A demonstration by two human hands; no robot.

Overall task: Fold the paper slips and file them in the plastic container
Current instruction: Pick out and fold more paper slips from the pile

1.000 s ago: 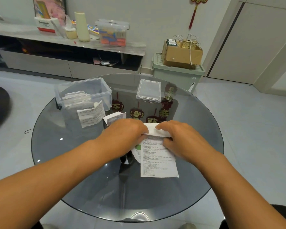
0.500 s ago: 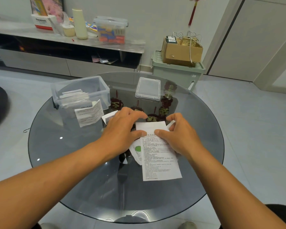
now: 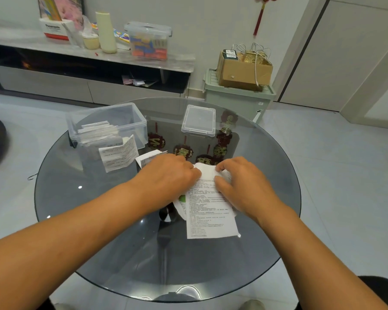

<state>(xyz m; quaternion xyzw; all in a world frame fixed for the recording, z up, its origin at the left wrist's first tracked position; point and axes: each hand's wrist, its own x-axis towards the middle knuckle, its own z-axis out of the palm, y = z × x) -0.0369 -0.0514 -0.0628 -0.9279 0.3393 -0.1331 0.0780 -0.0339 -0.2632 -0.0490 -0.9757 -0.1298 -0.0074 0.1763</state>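
Paper slip (image 3: 208, 211) lies mid-table with its top edge pinched by my left hand (image 3: 168, 177) and right hand (image 3: 242, 186). Container (image 3: 108, 128) sits well beyond on my left. I'd worry about a crooked crease if the glass table (image 3: 99, 231) lets it skid.

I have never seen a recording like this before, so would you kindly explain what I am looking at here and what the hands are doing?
There is no machine: a person wears a camera on the head, looking down at their own two bare hands over a round glass table. The left hand and right hand both work the far end of a printed paper slip, seemingly folding it; the right thumb and fingers pinch it. Further back on the left stands an open plastic container already holding filed slips. Its clear lid lies apart to the right. Two more slips wait beside the container.
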